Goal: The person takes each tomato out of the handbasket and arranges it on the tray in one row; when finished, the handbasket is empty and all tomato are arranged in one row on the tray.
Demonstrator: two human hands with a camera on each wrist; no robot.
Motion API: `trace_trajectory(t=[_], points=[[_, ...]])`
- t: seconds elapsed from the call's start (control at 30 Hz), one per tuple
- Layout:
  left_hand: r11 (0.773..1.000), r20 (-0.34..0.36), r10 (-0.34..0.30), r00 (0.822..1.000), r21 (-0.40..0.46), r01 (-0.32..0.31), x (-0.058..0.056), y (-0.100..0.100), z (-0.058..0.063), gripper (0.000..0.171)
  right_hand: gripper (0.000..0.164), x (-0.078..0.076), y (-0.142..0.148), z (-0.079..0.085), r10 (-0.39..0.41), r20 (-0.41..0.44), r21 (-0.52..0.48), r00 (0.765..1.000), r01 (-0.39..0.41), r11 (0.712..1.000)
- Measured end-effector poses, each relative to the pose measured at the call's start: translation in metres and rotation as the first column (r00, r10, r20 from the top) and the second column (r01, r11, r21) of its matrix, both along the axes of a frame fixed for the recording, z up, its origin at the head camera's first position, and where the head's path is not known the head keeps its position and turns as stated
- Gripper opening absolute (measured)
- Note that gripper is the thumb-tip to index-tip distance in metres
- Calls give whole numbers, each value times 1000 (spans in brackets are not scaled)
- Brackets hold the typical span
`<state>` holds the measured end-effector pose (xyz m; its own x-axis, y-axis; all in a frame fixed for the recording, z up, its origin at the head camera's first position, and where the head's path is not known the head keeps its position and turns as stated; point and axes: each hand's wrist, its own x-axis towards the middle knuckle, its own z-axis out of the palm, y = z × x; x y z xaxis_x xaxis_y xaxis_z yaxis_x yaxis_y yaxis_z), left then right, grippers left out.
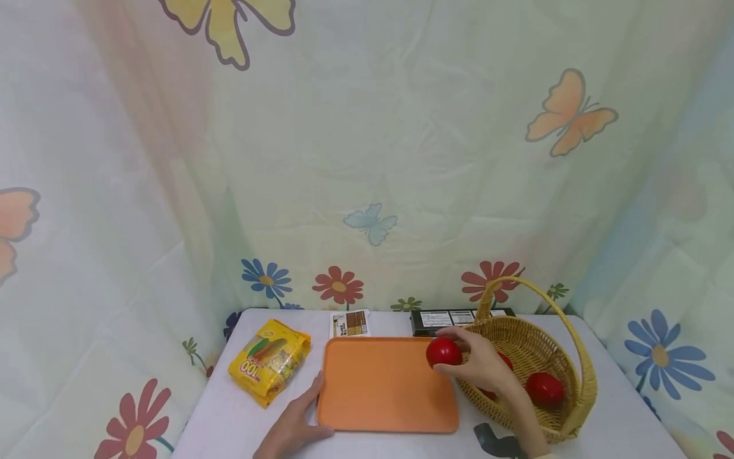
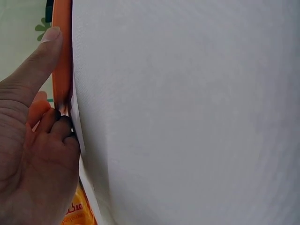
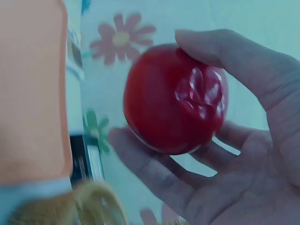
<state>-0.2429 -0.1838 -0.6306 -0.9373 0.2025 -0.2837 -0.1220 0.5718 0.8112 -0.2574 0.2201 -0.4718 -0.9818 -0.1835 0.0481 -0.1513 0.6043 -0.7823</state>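
Note:
My right hand (image 1: 478,360) holds a shiny red apple (image 1: 443,352) between thumb and fingers, above the right side of an orange tray (image 1: 387,382). In the right wrist view the apple (image 3: 173,101) shows its dimpled end, with the thumb on one side and the fingers on the other. My left hand (image 1: 295,417) grips the tray's near left corner, thumb along the front edge and fingers along the left side. Beside the right forearm stands a wicker basket (image 1: 564,357) with more red apples (image 1: 546,389) inside, some partly hidden by the hand.
A yellow snack bag (image 1: 271,360) lies left of the tray. Behind the tray are a small printed card (image 1: 350,323) and a black box (image 1: 432,322). The basket's tall handle (image 1: 585,357) arches up at the right. A dark object (image 1: 493,441) lies near the right forearm.

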Motion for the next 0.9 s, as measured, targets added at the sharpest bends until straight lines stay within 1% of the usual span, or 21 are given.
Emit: trace_trajectory(t=[0.17,0.33,0.43,0.53,0.63,0.7,0.8,0.9], points=[[1000,-16,-8,1000,28,8,0,-3,2,118,64,-6,-30,-6,37,54,-94,998,-32,995],[999,-24,-1,1000,42,2,1,-3,3,117,64,-11,-53,-19,115,70,-135,991,-105,985],[999,-32,-9,999,48,10,2,-2,2,115,61,-10,-63,-26,168,78,-145,983,-155,977],[998,-44,-23,999,52,25,3,-1,1,114,59,-7,-74,-33,202,96,-162,975,-184,969],[999,-43,-19,999,50,21,3,-1,1,113,58,-5,-86,-40,224,84,-155,971,-210,965],[999,-37,-10,999,42,11,2,-1,2,113,56,-5,-95,-45,235,70,-153,970,-222,963],[1000,-26,-1,1000,27,2,2,0,3,114,55,-3,-106,-52,219,51,-128,974,-211,969],[1000,-26,-3,1000,16,4,3,1,4,115,56,-1,-116,-60,192,45,-138,980,-185,973]])
